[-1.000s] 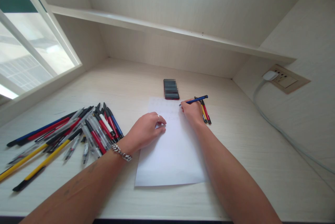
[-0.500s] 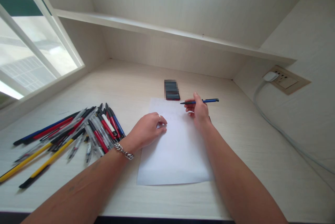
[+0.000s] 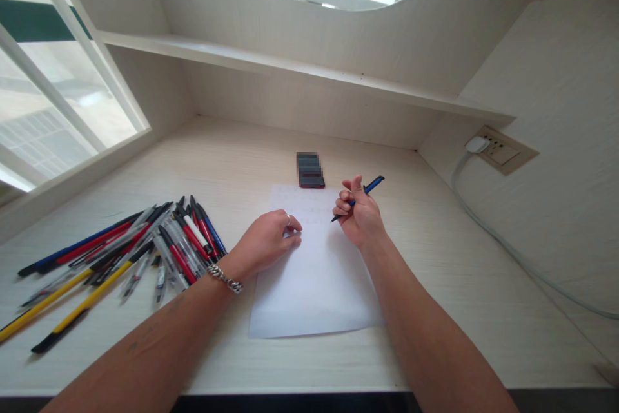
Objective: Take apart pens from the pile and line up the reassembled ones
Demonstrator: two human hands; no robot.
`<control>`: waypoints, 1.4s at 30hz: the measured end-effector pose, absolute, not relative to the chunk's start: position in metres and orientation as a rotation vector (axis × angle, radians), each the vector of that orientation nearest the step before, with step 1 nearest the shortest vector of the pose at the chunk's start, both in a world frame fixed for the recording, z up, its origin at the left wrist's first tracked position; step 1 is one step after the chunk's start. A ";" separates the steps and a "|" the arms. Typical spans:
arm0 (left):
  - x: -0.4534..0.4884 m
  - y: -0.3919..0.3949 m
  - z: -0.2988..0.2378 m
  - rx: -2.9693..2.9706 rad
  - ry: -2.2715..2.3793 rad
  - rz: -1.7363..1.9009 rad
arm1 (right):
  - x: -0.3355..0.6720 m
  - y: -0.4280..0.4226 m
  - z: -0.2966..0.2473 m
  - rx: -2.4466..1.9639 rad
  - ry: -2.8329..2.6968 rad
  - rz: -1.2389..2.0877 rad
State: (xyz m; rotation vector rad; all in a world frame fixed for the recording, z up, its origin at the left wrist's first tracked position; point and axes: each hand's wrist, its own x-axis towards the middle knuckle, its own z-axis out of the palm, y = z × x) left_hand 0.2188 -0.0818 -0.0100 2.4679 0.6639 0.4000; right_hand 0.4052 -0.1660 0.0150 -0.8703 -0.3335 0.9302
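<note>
A white sheet of paper (image 3: 314, 297) lies on the desk, with faint writing near its top. My left hand (image 3: 271, 239) rests on the paper's left side, fingers bent with a gap between thumb and forefinger, holding nothing. Over the right part of the sheet, my right hand (image 3: 358, 210) is closed around a blue pen (image 3: 374, 185). Its dark tip slants down and left toward the paper; whether it touches I cannot tell. Just beyond the top edge of the sheet is a dark, phone-like object (image 3: 310, 171) with a red edge, its face pixelated.
A heap of pens (image 3: 140, 239) in black, red, blue, yellow and clear spreads left of my left forearm. A shelf (image 3: 300, 71) runs above the back of the desk (image 3: 232, 149). At right, a white plug (image 3: 478, 145) with a grey cable (image 3: 503, 242) sits in a wall socket (image 3: 507, 150).
My right hand has turned the pen from nearly level to slanted, with its tip now lower, over the sheet. My left hand stays on the paper. The camera view has shifted slightly.
</note>
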 end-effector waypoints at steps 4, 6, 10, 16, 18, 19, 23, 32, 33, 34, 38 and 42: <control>0.218 -0.081 -0.011 2.460 0.665 0.403 | 0.404 -0.170 0.016 -0.953 -0.377 1.042; 0.218 -0.081 -0.011 2.460 0.668 0.398 | 0.404 -0.171 0.016 -1.008 -0.423 1.047; 0.219 -0.082 -0.010 2.459 0.668 0.400 | 0.407 -0.171 0.015 -0.990 -0.448 1.035; 0.219 -0.083 -0.008 2.449 0.665 0.411 | 0.409 -0.171 0.019 -0.916 -0.433 1.026; 0.220 -0.085 -0.006 2.410 0.667 0.421 | 0.407 -0.172 0.022 -0.908 -0.446 1.013; 0.220 -0.087 -0.005 2.378 0.665 0.424 | 0.405 -0.172 0.023 -0.904 -0.452 1.009; 0.222 -0.094 0.000 2.256 0.622 0.454 | 0.392 -0.173 0.027 -0.885 -0.499 1.022; 0.223 -0.091 0.002 2.110 0.603 0.512 | 0.395 -0.179 0.031 -0.911 -0.572 0.957; 0.223 -0.088 0.002 2.088 0.632 0.538 | 0.402 -0.182 0.032 -0.955 -0.611 0.970; 0.222 -0.085 0.001 2.059 0.660 0.565 | 0.410 -0.186 0.033 -1.025 -0.652 0.991; 0.222 -0.075 -0.003 1.908 0.700 0.665 | 0.435 -0.202 0.037 -1.479 -0.877 1.012; 0.222 -0.073 -0.005 1.848 0.670 0.719 | 0.434 -0.210 0.045 -1.692 -1.229 1.016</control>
